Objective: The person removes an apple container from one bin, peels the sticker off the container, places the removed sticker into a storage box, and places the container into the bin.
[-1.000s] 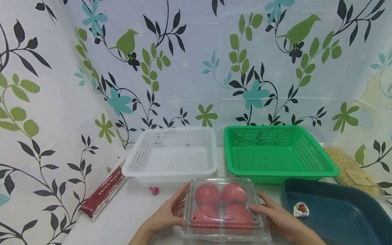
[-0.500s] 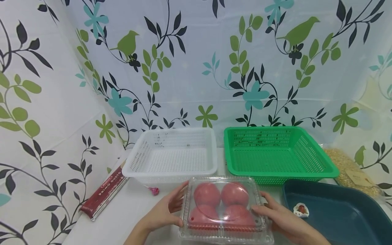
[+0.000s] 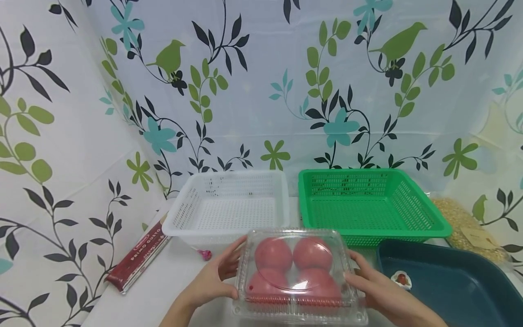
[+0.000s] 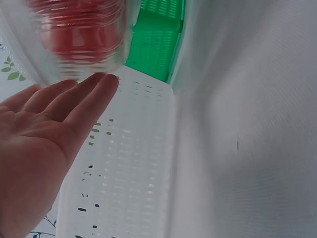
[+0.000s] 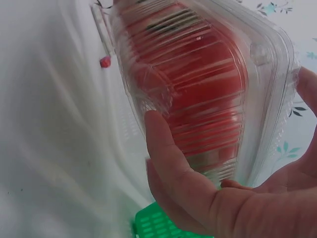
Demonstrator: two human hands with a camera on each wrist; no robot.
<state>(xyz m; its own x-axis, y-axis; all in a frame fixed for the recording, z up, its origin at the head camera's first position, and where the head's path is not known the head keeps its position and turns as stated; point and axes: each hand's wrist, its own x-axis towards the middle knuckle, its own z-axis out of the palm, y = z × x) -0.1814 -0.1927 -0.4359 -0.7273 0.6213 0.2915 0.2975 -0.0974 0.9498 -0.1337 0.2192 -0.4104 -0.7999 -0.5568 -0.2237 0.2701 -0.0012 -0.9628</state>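
A white table (image 3: 143, 295) is filling the foreground. Beyond its rear edge, pale printed cloth (image 3: 253, 109) is hanging as a backdrop; a side panel (image 3: 77, 163) of like print is flanking the left edge, the two meeting near the rear left corner. Green birds (image 3: 169, 57), teal flowers (image 3: 159, 136) and dark leafy sprigs are patterning the fabric. A faint horizontal crease is crossing the backdrop; a warm-toned patch (image 3: 496, 120) is showing at right.

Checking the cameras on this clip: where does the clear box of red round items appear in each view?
Head: the clear box is bottom centre, between the left hand and right hand.
Left wrist: upper left corner, cut off.
Right wrist: upper part, right of centre, cut by the top edge.
Shared landmark: the green basket, right of centre, top centre and bottom centre, respectively.
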